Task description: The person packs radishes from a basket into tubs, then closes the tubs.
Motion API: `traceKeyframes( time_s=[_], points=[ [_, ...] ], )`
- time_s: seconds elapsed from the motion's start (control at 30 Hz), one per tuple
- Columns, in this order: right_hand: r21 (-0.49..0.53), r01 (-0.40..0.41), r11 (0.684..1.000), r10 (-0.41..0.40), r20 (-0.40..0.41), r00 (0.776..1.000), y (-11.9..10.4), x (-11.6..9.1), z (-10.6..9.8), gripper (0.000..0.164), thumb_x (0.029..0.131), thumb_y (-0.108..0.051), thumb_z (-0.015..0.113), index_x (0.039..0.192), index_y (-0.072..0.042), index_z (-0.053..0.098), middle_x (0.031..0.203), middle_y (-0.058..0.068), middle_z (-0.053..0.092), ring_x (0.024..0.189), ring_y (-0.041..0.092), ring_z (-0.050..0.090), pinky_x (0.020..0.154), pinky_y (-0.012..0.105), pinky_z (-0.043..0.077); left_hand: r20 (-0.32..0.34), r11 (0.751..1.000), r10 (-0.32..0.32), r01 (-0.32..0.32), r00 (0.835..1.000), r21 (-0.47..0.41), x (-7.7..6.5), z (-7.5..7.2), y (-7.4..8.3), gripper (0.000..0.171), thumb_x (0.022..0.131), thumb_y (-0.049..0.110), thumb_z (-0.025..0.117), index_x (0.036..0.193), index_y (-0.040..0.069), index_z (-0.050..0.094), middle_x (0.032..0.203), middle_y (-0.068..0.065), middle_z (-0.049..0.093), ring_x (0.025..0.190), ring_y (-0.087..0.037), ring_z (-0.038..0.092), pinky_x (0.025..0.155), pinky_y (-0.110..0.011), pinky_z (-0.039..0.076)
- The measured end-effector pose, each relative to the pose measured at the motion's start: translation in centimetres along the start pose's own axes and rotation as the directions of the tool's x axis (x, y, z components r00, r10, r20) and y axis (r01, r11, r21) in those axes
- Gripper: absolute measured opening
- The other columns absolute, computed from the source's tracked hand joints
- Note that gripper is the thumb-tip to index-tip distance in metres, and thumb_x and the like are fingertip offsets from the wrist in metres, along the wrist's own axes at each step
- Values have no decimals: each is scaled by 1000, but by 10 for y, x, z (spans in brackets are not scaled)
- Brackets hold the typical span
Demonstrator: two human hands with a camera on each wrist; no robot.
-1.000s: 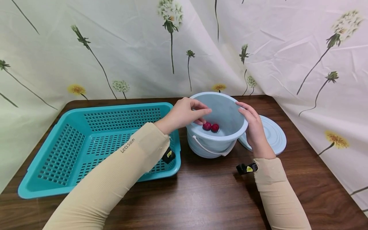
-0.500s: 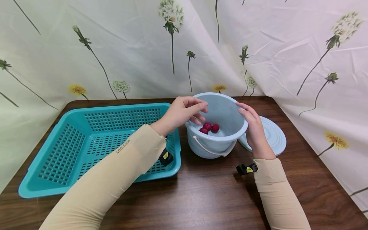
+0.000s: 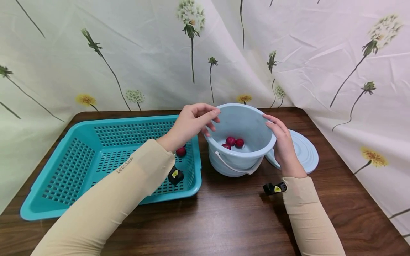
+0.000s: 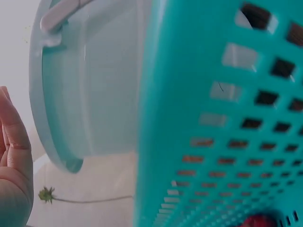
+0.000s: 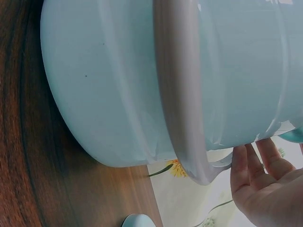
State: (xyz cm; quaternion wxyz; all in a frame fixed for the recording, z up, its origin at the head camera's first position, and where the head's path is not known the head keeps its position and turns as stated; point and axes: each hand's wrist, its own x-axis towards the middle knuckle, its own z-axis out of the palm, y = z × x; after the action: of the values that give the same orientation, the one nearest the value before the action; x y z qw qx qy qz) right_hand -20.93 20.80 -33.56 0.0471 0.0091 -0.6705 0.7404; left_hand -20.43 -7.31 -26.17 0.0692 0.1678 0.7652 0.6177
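Note:
A light blue bucket (image 3: 238, 124) stands upright on the table, with three dark red plums (image 3: 230, 141) visible at its bottom. My left hand (image 3: 195, 121) hovers between the bucket's left rim and the basket, fingers loosely bent, holding nothing. In the left wrist view, part of that hand (image 4: 16, 161) shows beside the bucket. My right hand (image 3: 282, 140) holds the bucket's right rim; the right wrist view has its fingers (image 5: 241, 165) against the outer wall. Another plum (image 3: 180, 152) lies in the turquoise basket (image 3: 198, 177), under the left forearm.
The perforated basket takes up the table's left side, close to the bucket. Behind the right wrist lies a light blue lid (image 3: 305, 149). The white bucket handle (image 3: 224, 165) hangs down in front. A flower-printed cloth (image 3: 144, 53) backs the brown table (image 3: 230, 220).
My left hand has withdrawn leftward from over the bucket. A third plum has come into view inside the bucket, and one in the basket is now uncovered. The right hand stays put.

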Motion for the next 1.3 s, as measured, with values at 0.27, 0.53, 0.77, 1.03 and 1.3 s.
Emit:
traceKeyframes(
  time_s=[0.27,0.53,0.77,1.03,1.3],
  points=[
    [-6,5,1000,-5,-4,1000,0,1,1,29,103,-25,48,129,-18,60,139,-1,49,129,14,44,105,31,36,7,996,-47,47,999,82,-2,-17,-11,35,98,34,62,121,7,66,111,-15,70,83,-24,68,71,-38,61],
    [0,4,1000,-4,-2,1000,-1,1,1,29,103,-24,47,128,-19,61,140,-1,49,130,14,43,106,32,35,-23,988,-65,68,998,139,-2,-27,-21,34,98,34,62,122,10,67,107,-12,70,93,-30,67,70,-34,60],
    [-12,8,1000,-8,-2,1000,0,1,1,30,103,-25,46,129,-18,60,140,-1,49,130,15,43,106,32,35,-48,983,-82,88,996,159,-2,-30,-24,32,98,34,62,120,11,67,111,-11,70,92,-28,67,69,-34,60],
    [-3,7,1000,-7,0,1000,0,1,1,28,103,-25,47,127,-19,61,139,0,49,130,15,44,105,31,35,-62,965,-146,156,987,210,-2,-37,-33,33,97,35,64,122,12,66,111,-12,67,92,-26,66,70,-36,61],
    [-4,5,1000,-5,-1,1000,1,1,1,30,103,-25,46,129,-18,60,140,0,49,130,15,43,106,32,35,-45,947,-178,184,983,264,-1,-40,-43,33,97,32,65,122,11,66,111,-14,67,92,-26,65,74,-39,61]
  ],
)
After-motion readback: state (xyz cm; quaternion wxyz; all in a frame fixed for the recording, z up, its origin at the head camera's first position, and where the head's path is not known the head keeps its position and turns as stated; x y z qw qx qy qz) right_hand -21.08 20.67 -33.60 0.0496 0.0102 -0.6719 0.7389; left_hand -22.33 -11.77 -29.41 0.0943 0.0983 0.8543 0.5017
